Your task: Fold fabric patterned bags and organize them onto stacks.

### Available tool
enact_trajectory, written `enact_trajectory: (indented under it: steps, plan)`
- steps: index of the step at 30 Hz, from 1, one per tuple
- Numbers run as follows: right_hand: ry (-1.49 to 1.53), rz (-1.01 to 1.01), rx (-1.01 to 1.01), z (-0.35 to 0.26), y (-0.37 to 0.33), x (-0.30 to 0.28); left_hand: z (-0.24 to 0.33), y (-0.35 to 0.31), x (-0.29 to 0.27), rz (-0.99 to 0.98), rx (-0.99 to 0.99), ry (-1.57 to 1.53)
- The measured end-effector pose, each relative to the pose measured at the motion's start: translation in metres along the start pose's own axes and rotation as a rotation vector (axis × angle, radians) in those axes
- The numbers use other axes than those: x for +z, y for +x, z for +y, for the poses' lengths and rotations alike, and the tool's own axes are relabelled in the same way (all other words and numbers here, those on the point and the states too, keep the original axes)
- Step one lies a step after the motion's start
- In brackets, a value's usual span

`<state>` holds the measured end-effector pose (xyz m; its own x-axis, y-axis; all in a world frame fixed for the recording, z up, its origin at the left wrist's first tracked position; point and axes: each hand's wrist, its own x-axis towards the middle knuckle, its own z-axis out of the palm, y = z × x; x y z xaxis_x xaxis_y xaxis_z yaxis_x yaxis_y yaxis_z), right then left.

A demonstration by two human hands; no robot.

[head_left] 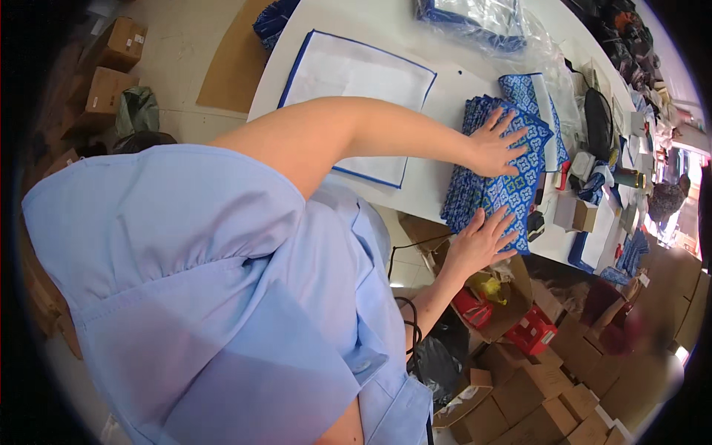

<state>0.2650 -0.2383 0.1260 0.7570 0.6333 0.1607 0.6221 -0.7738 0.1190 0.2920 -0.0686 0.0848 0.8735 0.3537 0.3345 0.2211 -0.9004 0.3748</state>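
Observation:
My left hand [498, 146] lies flat with spread fingers on the upper part of a stack of folded blue-and-white patterned cloths [486, 189] at the table's edge. Lower down, my right hand [483, 241] rests on the near end of the same stack, fingers outstretched. Neither hand grips anything. Beside the stack, on its right, is another patterned cloth piece [523, 93] with a pale strip. A white cloth with blue edging [356, 74] is spread on the white table [297, 37], partly hidden behind my left arm.
Clear plastic with blue-edged pieces [482, 22] lies at the table's far side. A small open box [584, 216] and other items stand farther right. Below the table are cardboard boxes [534, 386], a red box [531, 330] and a black bag [437, 363]. Another person [612, 315] is at the right.

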Motion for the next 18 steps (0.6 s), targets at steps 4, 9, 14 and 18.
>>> enact_trajectory:
  steps: [4,9,14,18]
  plan:
    - [0.27,0.319,-0.257,-0.028,-0.01,-0.002,-0.025,-0.026,-0.02,0.32,0.144,-0.155]
    - [0.61,-0.055,-0.801,-0.059,-0.023,0.034,-0.088,-0.154,-0.06,0.009,0.186,-0.143]
    - [0.599,-0.19,-0.987,-0.06,-0.008,0.097,-0.125,-0.302,-0.115,-0.362,0.105,0.015]
    - [0.649,-0.119,-1.049,-0.062,0.003,0.105,-0.122,-0.344,-0.108,-0.19,-0.083,0.029]
